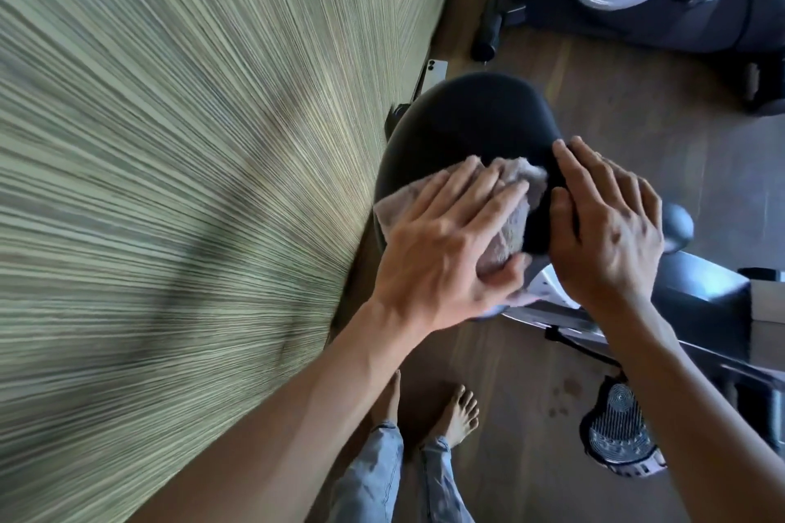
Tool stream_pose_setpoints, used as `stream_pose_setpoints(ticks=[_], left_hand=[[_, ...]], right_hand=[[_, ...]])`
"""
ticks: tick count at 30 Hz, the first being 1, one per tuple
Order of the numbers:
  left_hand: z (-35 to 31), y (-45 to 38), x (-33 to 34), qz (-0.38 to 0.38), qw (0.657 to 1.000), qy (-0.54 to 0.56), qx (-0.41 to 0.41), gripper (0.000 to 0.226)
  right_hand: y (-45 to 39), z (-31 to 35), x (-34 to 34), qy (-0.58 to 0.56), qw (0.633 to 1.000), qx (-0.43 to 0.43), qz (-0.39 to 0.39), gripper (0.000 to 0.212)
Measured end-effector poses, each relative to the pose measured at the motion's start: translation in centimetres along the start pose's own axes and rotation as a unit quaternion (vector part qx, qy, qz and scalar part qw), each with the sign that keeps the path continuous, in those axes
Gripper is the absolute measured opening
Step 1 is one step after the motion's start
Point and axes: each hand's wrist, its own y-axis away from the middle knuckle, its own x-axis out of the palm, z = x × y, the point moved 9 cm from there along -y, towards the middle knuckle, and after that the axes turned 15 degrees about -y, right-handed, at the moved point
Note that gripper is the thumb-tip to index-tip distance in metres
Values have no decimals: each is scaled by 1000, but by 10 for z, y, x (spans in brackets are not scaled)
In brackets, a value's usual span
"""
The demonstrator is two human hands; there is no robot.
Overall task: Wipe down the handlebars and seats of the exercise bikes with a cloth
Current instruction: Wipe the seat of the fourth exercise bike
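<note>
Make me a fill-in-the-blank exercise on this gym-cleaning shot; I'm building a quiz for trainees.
1. The left hand presses a pale pinkish terry cloth flat onto the black padded bike ____.
2. The right hand holds the narrow end of the black padded bike seat and carries no ____.
3. The person's feet on the wooden floor are ____.
4. To the left of the seat stands a ____ wall with fine stripes.

Missing words: seat; cloth; bare; greenish
</note>
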Motion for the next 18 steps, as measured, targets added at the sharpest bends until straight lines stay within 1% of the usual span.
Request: stream_pose_setpoints(ticks=[2,4,6,8,10,11,13,15,18], left_hand=[[2,13,-1,-9,999,6,42,63],[4,21,-2,-23,998,-5,58,58],[0,21,-5,-34,998,-15,53,52],[-6,18,-13,-61,997,-36,37,40],[-10,14,-22,-81,994,-68,16,31],[-10,11,-26,-79,994,-81,4,27],[-8,3,-31,-49,994,-97,-30,24],[-6,-10,-39,18,993,-82,-78,27],[-20,-26,-56,122,982,39,-137,38]], right_hand=[[-1,1,1,-8,1000,7,17,48],[-4,-1,2,-20,999,23,43,49],[-8,-5,3,-44,995,53,77,51],[-10,-7,5,-86,984,103,113,54],[-9,-6,2,-153,966,161,129,52],[-6,-4,-2,-198,953,192,126,47],[3,4,-14,-284,919,249,111,35],[16,15,-29,-345,888,289,98,29],[40,35,-55,-418,839,333,101,21]])
